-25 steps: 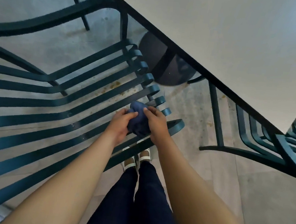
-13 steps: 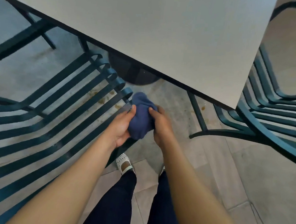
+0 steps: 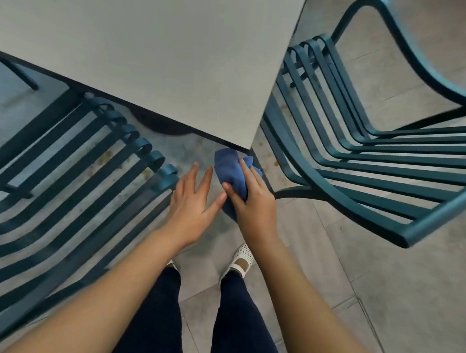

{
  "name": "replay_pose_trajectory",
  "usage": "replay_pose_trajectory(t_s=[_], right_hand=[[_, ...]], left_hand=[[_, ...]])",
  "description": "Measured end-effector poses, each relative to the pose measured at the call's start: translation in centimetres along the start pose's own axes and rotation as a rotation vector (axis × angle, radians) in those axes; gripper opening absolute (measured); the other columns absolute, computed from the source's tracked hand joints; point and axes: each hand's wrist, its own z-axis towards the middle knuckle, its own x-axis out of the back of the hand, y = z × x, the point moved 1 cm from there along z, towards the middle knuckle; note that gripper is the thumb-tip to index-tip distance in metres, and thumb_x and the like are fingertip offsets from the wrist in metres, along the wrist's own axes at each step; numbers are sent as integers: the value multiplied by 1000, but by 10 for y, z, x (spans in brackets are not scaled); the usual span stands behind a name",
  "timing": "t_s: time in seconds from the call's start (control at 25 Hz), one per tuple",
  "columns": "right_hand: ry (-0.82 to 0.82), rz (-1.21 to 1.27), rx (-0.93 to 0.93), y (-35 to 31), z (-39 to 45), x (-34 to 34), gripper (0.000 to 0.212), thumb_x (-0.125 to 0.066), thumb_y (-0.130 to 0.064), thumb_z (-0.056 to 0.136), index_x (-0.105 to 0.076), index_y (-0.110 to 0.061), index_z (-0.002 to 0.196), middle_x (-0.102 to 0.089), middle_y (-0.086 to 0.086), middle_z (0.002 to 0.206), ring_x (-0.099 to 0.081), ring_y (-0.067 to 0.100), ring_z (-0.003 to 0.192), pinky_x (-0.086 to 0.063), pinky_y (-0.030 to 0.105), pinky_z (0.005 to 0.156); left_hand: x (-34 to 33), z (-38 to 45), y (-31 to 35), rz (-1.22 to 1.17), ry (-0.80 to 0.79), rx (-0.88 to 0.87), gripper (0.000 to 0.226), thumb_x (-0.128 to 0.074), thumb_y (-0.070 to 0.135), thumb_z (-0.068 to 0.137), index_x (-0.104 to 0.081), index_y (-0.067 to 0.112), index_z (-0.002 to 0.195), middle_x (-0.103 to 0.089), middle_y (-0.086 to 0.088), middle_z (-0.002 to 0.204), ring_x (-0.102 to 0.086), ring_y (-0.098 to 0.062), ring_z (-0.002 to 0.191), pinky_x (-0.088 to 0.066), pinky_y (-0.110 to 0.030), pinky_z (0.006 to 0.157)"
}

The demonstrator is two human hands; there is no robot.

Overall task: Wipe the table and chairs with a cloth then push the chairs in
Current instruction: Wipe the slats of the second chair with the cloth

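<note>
A bunched blue cloth [image 3: 230, 168] is gripped by my right hand [image 3: 252, 201] just below the near corner of the pale grey table [image 3: 142, 46]. My left hand [image 3: 193, 203] is beside it with fingers spread and straight, its thumb tip next to the right thumb, holding nothing. A teal slatted metal chair [image 3: 61, 181] stands at my left, its curled seat front near the left hand. A second teal slatted chair [image 3: 386, 158] stands at the right of the table corner.
The table's dark round base [image 3: 159, 124] shows under the tabletop. My legs and white shoes [image 3: 241, 259] stand on the grey tiled floor [image 3: 386, 293] between the two chairs. Brown stains mark the floor under the left chair.
My left hand has let go of the cloth and opened; the right hand alone holds it now. The view has swung right, bringing the table corner and right chair closer.
</note>
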Motion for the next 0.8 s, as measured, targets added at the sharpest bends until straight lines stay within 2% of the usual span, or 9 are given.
replay_pose_trajectory(t_s=[0.08, 0.16, 0.24, 0.32, 0.4, 0.52, 0.64, 0.8], right_hand=[[50, -92, 68, 12, -8, 25, 58, -64, -28, 87, -45, -11, 138, -48, 12, 140, -41, 32, 131, -40, 50, 102], [56, -187, 85, 24, -12, 52, 57, -61, -29, 88, -42, -14, 140, -42, 10, 145, -31, 38, 136, -30, 62, 104], [49, -268, 55, 33, -12, 77, 55, -54, -34, 91, -39, -20, 142, -36, 7, 149, -19, 39, 141, -13, 64, 108], [101, -378, 89, 39, -11, 97, 55, -45, -43, 91, -41, -20, 141, -39, 9, 147, -18, 41, 140, -9, 64, 107], [143, -455, 135, 41, -7, 113, 55, -42, -43, 90, -44, -18, 139, -44, 12, 143, -23, 45, 138, -11, 66, 105], [156, -439, 107, 44, 9, 143, 53, -53, -33, 92, -42, -16, 141, -41, 14, 145, -25, 45, 137, -19, 67, 106], [195, -396, 98, 49, 27, 175, 54, -55, -29, 92, -39, -15, 142, -39, 14, 146, -36, 39, 132, -34, 57, 104], [210, -422, 74, 60, 55, 217, 54, -53, -30, 94, -36, -17, 144, -38, 10, 147, -41, 31, 129, -38, 47, 103]], left_hand=[[-13, -9, 19, 161, 28, -46, 84, -8, 73, 79, -2, 28, 150, 9, -1, 157, 10, -22, 143, -5, -49, 115], [-28, -15, 42, 259, 54, -62, 82, -6, 71, 81, 1, 28, 150, 12, -2, 157, 13, -23, 143, -2, -50, 115], [-41, -20, 67, 292, 58, -72, 76, -14, 68, 89, 2, 26, 150, 14, -4, 157, 14, -24, 143, 1, -49, 115], [-53, -21, 89, 303, 36, -80, 72, -20, 62, 92, 5, 27, 150, 17, -4, 156, 16, -24, 143, 3, -47, 115], [-61, -18, 107, 289, 5, -79, 71, -22, 59, 92, 4, 27, 150, 17, -4, 156, 15, -24, 143, 2, -47, 115], [-73, -10, 133, 284, -34, -88, 70, -25, 58, 93, 0, 25, 150, 14, -6, 157, 10, -26, 144, 0, -47, 115], [-80, -2, 158, 295, -39, -128, 69, -27, 55, 94, -4, 23, 150, 9, -9, 157, 7, -28, 144, -3, -47, 116], [-91, 11, 200, 269, -32, -140, 64, -30, 53, 95, -14, 23, 149, -1, -11, 157, -1, -29, 143, -9, -46, 115]])
